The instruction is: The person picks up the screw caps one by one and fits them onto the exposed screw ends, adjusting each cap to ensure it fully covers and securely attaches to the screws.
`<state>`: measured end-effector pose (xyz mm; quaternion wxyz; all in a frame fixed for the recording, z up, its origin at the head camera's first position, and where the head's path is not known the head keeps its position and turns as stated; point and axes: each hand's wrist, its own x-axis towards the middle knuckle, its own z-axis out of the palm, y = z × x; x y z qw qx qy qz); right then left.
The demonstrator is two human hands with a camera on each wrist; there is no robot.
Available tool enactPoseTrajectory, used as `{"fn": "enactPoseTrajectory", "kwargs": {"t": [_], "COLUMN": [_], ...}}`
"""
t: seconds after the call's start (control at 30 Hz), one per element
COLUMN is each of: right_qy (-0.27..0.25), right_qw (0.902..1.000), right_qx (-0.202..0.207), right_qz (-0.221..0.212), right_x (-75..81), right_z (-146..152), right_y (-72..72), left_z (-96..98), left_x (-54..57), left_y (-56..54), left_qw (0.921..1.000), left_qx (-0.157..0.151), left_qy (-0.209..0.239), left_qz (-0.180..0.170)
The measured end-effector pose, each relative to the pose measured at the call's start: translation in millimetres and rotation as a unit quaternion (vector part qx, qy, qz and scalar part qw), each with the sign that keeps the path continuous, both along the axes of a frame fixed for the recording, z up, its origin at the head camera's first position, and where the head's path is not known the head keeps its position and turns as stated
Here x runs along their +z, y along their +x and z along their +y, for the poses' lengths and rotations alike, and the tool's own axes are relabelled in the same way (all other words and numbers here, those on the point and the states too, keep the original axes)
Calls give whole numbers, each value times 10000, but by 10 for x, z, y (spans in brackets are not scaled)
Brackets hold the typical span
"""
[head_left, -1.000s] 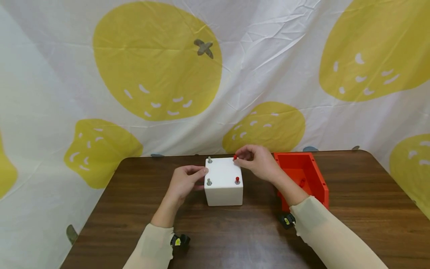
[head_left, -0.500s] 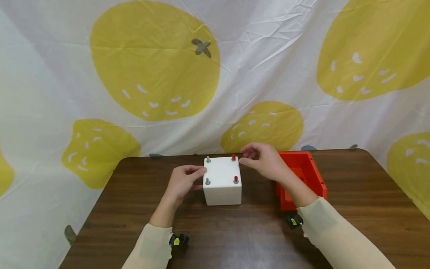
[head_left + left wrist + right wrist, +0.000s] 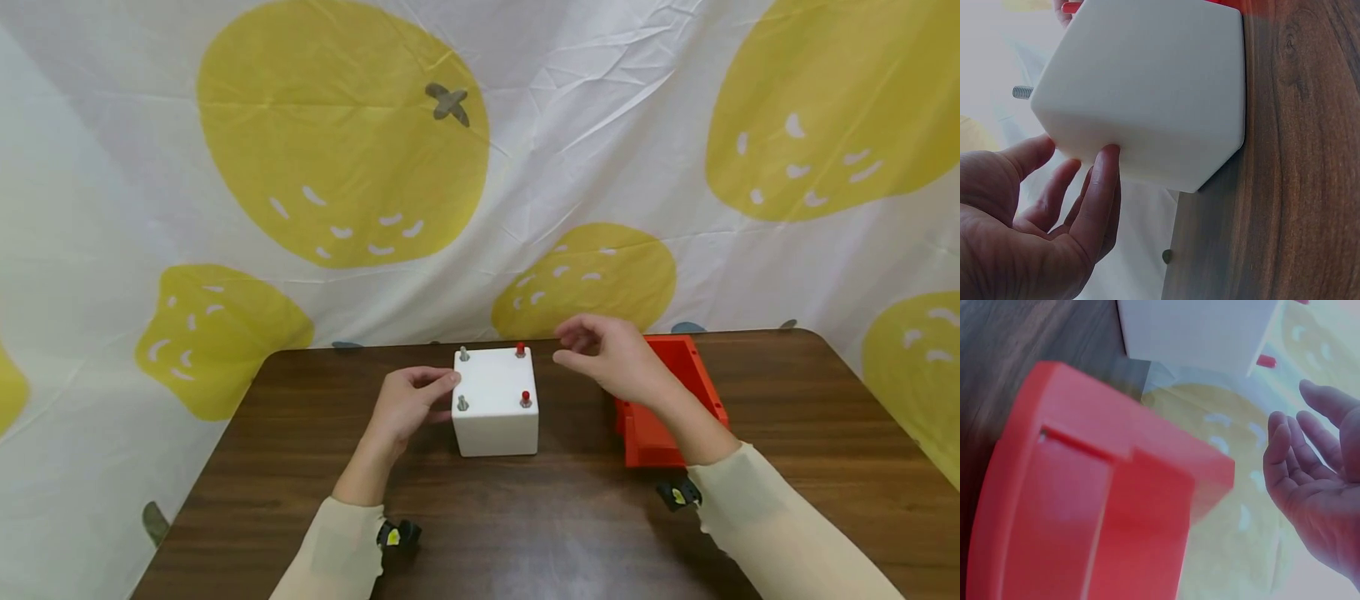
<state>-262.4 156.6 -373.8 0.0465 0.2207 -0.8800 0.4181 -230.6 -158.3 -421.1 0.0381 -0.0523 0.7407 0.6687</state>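
Observation:
A white block (image 3: pixel 495 433) stands on the table, with a bolt upright at each top corner. Both right-hand bolts wear a red cap, near (image 3: pixel 526 396) and far (image 3: pixel 521 350); the left-hand ones, such as the near bare bolt (image 3: pixel 462 403), show metal thread. My left hand (image 3: pixel 408 404) touches the block's left side, thumb at the top edge and extended fingertips against the wall in the left wrist view. My right hand (image 3: pixel 618 358) hovers right of the block, fingers relaxed and holding nothing, beside a red bin (image 3: pixel 1066 506).
The red bin sits right of the block, its inside partly hidden behind my right forearm. A brown wooden table (image 3: pixel 300 467) carries everything. Behind its back edge hangs a white cloth (image 3: pixel 555 150) with yellow fruit prints.
My right hand has let go of the red cap on the far right bolt and drawn away rightward toward the bin. The left hand stays on the block.

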Motion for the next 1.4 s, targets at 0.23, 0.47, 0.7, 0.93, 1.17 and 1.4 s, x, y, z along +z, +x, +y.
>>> {"fn": "enactPoseTrajectory", "kwargs": {"t": [0.23, 0.47, 0.7, 0.93, 1.17, 1.4], "right_qy": [201, 539, 812, 930, 1074, 1320], "right_qw": [9998, 9982, 9961, 9951, 9936, 9903], "right_qx": [-86, -237, -352, -300, -343, -423], "right_qz": [14, 138, 46, 178, 108, -122], "right_x": [59, 110, 160, 133, 87, 31], "right_z": [150, 283, 375, 465, 566, 674], "right_y": [47, 92, 145, 164, 164, 166], "left_z": [-4, -3, -4, -4, 0, 5], "left_x": [7, 9, -1, 0, -3, -1], "left_y": [1, -16, -5, -3, 1, -1], "left_qw": [10000, 10000, 10000, 10000, 10000, 10000], "left_qx": [3, 6, 2, -5, -3, -4], "left_qy": [16, 33, -19, -20, -5, -1], "left_qz": [10, 2, 17, 31, 34, 44]}}
